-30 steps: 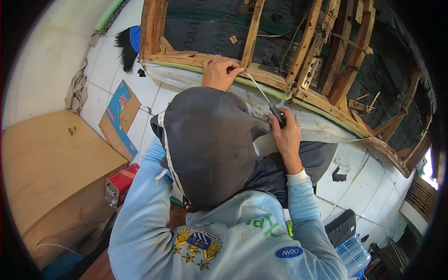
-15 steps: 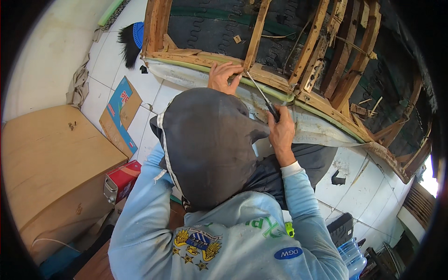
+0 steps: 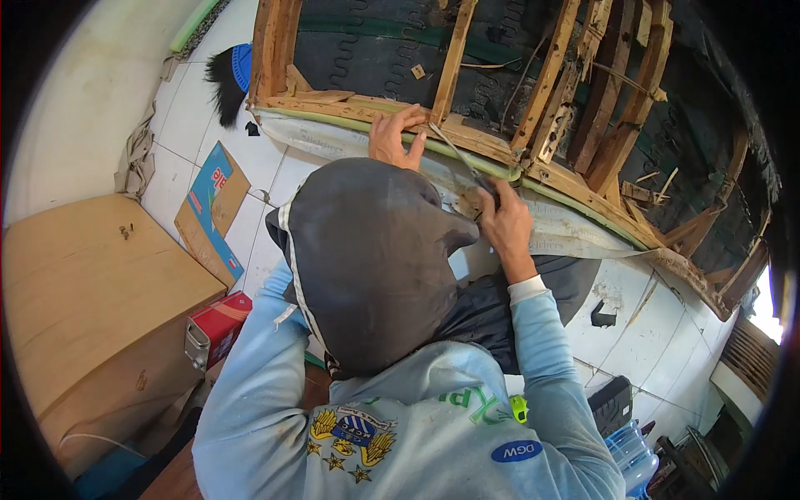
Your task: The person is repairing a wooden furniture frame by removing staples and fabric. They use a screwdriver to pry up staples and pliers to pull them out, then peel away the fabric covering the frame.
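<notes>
My right hand point(image 3: 507, 221) is closed around the black handle of a screwdriver point(image 3: 454, 150). Its thin metal shaft slants up and left, with the tip at the front rail of a wooden furniture frame point(image 3: 475, 142), near the foot of an upright slat. My left hand point(image 3: 396, 140) lies against the same rail, just left of the tip, fingers stretched out and thumb apart. Along the rail runs a pale green padded edging point(image 3: 454, 153), and whitish printed fabric point(image 3: 550, 218) hangs below it. Part of the left hand is hidden by the dark cap point(image 3: 367, 258).
Zigzag springs and dark cloth fill the frame behind the slats. At left are a blue brush point(image 3: 242, 65), cut cardboard point(image 3: 202, 208), a red tin point(image 3: 221, 327) and a wooden cabinet point(image 3: 100, 267). A dark case point(image 3: 612, 406) and clear blue plastic bottle point(image 3: 631, 460) stand lower right.
My right hand has shifted slightly right and down with the screwdriver, whose tip has slipped a little away from the left hand. The left thumb and fingers have spread from the rail joint.
</notes>
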Action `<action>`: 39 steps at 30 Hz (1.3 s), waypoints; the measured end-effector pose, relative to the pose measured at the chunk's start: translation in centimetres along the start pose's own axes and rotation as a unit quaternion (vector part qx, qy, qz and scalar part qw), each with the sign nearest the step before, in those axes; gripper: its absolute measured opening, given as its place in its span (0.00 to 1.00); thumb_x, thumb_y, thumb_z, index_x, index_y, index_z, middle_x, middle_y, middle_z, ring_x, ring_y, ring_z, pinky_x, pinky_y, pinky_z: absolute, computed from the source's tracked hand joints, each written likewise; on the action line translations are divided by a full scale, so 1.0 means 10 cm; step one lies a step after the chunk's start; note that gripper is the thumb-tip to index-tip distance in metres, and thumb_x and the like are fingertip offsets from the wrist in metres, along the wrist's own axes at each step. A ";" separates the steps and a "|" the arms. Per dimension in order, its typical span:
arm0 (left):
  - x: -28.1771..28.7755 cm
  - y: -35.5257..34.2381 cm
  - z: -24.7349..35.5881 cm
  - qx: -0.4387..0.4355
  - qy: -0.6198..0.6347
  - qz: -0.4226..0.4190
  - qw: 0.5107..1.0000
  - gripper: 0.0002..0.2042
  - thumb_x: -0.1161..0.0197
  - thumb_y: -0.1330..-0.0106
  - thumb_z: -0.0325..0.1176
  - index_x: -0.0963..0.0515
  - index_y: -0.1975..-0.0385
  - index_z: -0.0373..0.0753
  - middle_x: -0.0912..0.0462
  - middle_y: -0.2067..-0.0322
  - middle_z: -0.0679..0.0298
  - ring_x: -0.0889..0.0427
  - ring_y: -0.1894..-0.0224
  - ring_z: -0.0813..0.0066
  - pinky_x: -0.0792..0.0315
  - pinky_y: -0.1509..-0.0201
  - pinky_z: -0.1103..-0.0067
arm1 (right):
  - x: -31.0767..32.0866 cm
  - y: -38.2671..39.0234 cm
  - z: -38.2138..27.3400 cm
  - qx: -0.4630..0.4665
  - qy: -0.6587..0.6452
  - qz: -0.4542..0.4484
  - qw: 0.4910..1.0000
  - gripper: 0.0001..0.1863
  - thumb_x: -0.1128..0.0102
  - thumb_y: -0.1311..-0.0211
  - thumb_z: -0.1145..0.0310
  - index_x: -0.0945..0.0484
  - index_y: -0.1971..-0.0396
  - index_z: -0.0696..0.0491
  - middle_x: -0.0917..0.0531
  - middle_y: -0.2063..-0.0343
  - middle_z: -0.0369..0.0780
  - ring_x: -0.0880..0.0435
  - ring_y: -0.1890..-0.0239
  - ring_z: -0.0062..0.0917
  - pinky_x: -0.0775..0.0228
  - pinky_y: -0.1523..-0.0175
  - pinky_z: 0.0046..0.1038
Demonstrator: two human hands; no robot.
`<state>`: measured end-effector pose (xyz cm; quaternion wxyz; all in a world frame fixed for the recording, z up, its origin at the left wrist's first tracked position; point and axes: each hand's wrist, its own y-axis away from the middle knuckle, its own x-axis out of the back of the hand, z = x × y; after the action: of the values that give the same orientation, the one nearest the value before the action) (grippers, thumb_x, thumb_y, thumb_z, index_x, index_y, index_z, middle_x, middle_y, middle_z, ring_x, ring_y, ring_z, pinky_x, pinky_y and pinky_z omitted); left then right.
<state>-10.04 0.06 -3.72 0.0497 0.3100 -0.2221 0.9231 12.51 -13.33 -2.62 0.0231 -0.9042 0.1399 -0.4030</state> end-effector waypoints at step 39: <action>0.19 -0.44 -0.09 0.014 -0.083 -0.178 0.980 0.26 0.22 0.34 0.52 0.14 0.42 0.43 0.10 0.44 0.58 0.19 0.36 0.56 0.40 0.25 0.58 | 0.23 0.48 -0.14 -0.100 -0.061 -0.031 0.993 0.17 0.34 0.23 0.59 0.16 0.46 0.56 0.10 0.60 0.56 0.10 0.57 0.56 0.19 0.53 0.47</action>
<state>-11.11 4.34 -1.55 0.1906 0.4204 -0.1540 0.8736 11.85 -18.45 -0.76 -0.0712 -0.9289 0.1496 -0.3313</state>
